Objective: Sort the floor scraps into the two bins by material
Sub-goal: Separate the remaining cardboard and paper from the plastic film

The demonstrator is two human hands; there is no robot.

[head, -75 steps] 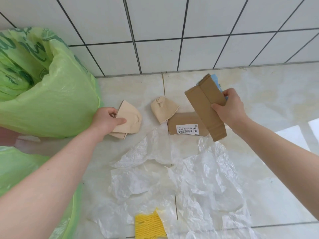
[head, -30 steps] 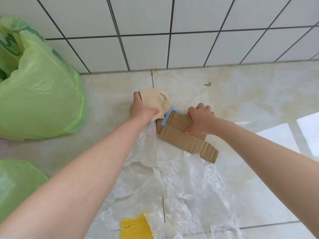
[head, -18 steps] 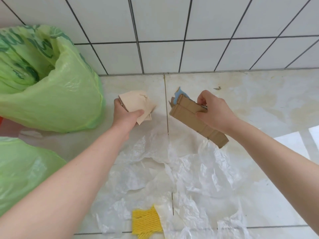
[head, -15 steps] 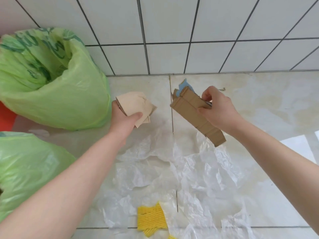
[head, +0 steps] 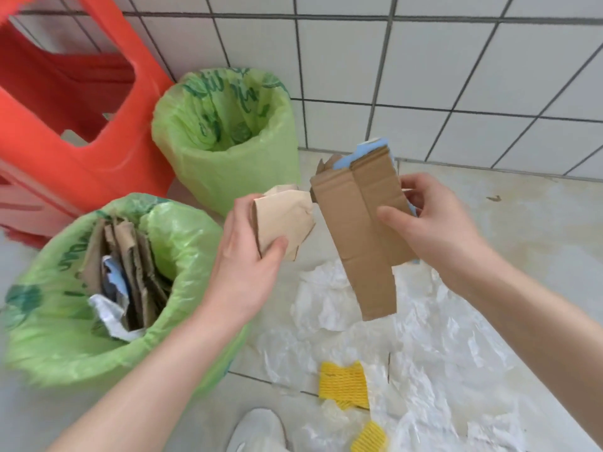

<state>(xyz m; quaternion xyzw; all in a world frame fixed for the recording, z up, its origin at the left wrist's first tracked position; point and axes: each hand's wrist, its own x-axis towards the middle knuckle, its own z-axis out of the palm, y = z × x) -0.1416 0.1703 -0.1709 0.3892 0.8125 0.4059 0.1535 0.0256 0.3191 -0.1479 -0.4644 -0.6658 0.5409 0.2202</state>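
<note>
Head view: pale tiled floor meeting a white tiled wall.
Left hand grips tan paper scraps; right hand grips brown cardboard. Two green-lined bins stand left: near bin holding cardboard, far bin. Clear plastic film and yellow foam netting lie near.

Near bin holds cardboard

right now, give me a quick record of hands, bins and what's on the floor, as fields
left hand: grips tan paper scraps
right hand: grips brown cardboard strips with a blue piece behind
near bin: green liner, holds cardboard and paper
far bin: green liner, no scraps visible inside
floor: clear plastic film, yellow foam net pieces
behind bins: red stool
</note>
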